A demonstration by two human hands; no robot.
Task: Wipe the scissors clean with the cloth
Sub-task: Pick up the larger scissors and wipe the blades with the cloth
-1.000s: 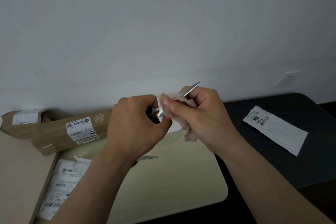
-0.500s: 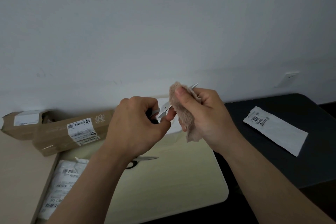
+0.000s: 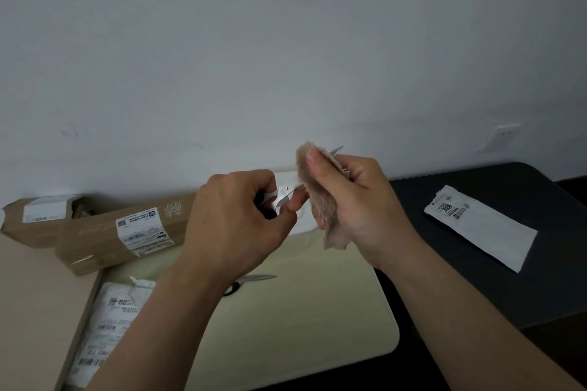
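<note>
My left hand [image 3: 236, 219] grips the handle end of a pair of silver scissors [image 3: 285, 194], held up in front of the wall. Its pivot screw shows beside my left fingertips. My right hand [image 3: 359, 200] pinches a beige fluffy cloth [image 3: 319, 200] wrapped round the blades. Only the blade tip [image 3: 337, 150] pokes out above the cloth. The handles are hidden inside my left fist.
A second pair of scissors [image 3: 251, 279] lies on the pale yellow tabletop [image 3: 301, 327] under my left wrist. Two brown cardboard boxes [image 3: 124, 232] lie at the left, a white mailer bag [image 3: 104, 327] below them. A white packet [image 3: 479, 225] lies on the black table [image 3: 508, 279].
My right hand has slid the cloth along the blades from near the pivot up toward the tip. The pivot screw is now uncovered. My left hand has stayed put.
</note>
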